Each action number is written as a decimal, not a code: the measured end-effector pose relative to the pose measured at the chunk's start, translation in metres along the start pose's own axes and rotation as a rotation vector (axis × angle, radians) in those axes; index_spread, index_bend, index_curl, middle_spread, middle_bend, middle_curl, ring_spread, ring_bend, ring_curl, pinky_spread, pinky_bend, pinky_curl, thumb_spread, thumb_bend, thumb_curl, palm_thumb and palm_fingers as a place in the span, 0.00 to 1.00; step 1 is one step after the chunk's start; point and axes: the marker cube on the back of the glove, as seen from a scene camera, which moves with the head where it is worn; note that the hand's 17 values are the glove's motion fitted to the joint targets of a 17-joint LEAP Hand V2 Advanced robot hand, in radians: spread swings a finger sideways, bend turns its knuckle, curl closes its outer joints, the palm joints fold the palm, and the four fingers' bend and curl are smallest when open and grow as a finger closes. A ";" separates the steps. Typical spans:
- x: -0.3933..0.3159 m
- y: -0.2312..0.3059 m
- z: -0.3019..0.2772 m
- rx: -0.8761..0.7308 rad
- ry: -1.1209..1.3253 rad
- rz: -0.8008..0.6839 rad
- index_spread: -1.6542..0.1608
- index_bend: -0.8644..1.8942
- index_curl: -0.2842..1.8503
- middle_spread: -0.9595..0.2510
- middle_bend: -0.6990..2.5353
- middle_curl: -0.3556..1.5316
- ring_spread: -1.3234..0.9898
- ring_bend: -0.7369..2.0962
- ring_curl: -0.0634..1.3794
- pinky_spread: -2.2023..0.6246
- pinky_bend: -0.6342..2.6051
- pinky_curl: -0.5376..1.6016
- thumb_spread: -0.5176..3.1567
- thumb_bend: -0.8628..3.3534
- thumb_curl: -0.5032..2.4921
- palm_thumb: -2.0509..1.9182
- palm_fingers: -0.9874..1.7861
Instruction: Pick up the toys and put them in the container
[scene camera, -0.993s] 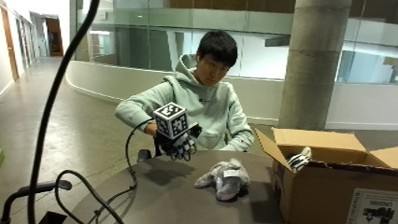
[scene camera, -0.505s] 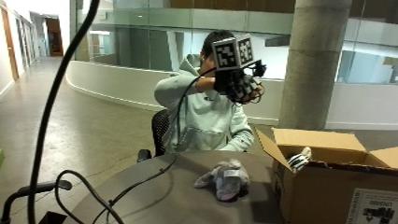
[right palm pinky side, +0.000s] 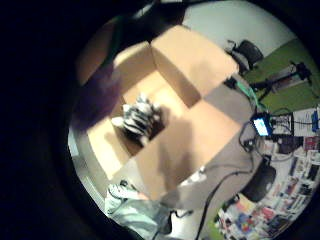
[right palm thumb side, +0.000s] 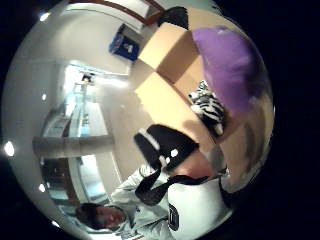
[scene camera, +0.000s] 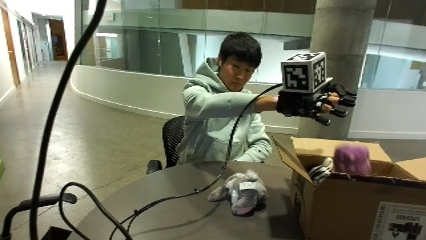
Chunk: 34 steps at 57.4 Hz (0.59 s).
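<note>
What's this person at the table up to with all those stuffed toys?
A person is clearing soft toys into a cardboard box. The gloved right hand hangs open above the box, and a purple toy is at the box's opening, beside a striped toy inside. A grey plush toy lies on the table.

gloved grip (scene camera: 318, 104) above box (scene camera: 353, 200), purple toy (scene camera: 351, 159)

The person (scene camera: 223, 107) at the table wears a pale mint-green hooded sweatshirt with long sleeves, the hood bunched behind the neck and a drawstring at the collar. The right hand (scene camera: 313, 104) is covered by a black glove with bulky, segmented black fingers (scene camera: 343, 98) (padded-looking blocks along each one). In the thumb-side palm view a dark printed mark shows on the sweatshirt's front.
</note>
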 end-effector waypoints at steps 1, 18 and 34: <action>0.001 0.000 0.000 0.011 0.000 -0.006 0.72 0.38 0.62 0.64 0.38 0.64 0.47 0.59 0.54 0.69 0.60 0.56 0.40 0.18 0.46 0.52 0.04; 0.045 0.062 -0.019 0.063 -0.066 -0.039 0.77 0.33 0.39 0.80 0.25 0.46 0.55 0.33 0.29 0.78 0.46 0.44 0.44 0.19 0.36 0.50 0.21; 0.123 0.177 -0.002 0.044 -0.138 0.014 0.79 0.34 0.30 0.82 0.27 0.40 0.56 0.32 0.26 0.79 0.43 0.42 0.47 0.20 0.31 0.52 0.28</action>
